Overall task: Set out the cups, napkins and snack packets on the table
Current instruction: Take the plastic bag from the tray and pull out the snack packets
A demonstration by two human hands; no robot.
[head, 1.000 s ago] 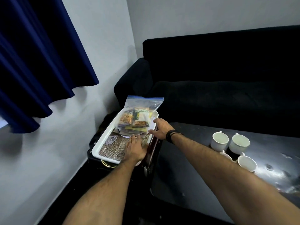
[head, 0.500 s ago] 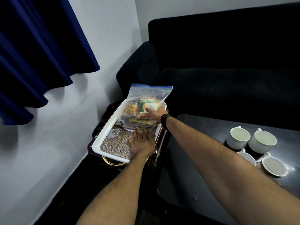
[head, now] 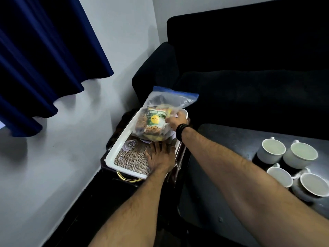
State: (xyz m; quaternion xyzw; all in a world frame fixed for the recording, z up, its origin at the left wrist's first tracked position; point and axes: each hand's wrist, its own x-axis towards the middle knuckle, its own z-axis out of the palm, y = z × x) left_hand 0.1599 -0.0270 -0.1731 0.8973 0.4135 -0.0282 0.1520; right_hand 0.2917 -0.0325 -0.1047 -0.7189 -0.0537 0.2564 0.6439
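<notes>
Since half a second ago, my right hand (head: 178, 120) has closed its fingers on the clear zip bag of snack packets (head: 158, 118) and tipped it up off the white tray (head: 121, 145), centre frame. My left hand (head: 160, 157) lies flat, fingers straight, on the tray's woven mat (head: 132, 159), holding nothing. Four white cups (head: 292, 163) stand at lower right on the dark table (head: 222, 175). Risk: the slick, bulging bag may slip from a one-sided pinch, or drag the glass lid (head: 129, 145).
</notes>
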